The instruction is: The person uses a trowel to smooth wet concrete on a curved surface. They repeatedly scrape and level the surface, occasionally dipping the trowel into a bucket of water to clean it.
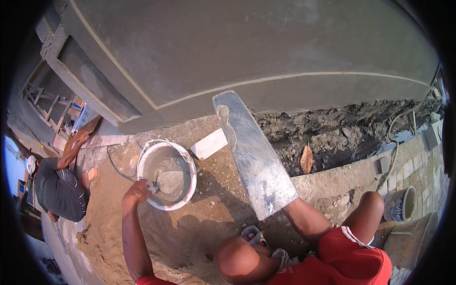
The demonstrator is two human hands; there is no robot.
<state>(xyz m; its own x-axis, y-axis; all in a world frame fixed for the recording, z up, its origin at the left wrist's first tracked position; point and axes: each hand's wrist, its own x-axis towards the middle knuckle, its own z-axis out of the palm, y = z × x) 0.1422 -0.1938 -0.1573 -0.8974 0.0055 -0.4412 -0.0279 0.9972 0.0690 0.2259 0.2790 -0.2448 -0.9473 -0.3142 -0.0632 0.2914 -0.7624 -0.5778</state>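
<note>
My left hand (137,192) is closed round the handle of a trowel at the left rim of a white bucket (191,192). The trowel's blade (171,182) rests inside among wet grey mortar (164,161). A long, flat grey plastering board (256,156) slants across the middle, held up by my right arm (308,219). My right hand is hidden under the board's near end. A streak of wet mortar (227,126) lies along the board's far left edge.
A grey plastered wall (266,42) rises ahead, above a dark muddy trench (332,128). A pale block (209,144) lies beside the bucket. Two buckets, a smaller one (400,204) and a larger one (409,240), stand at right. Another person (59,187) crouches at left, reaching toward a board.
</note>
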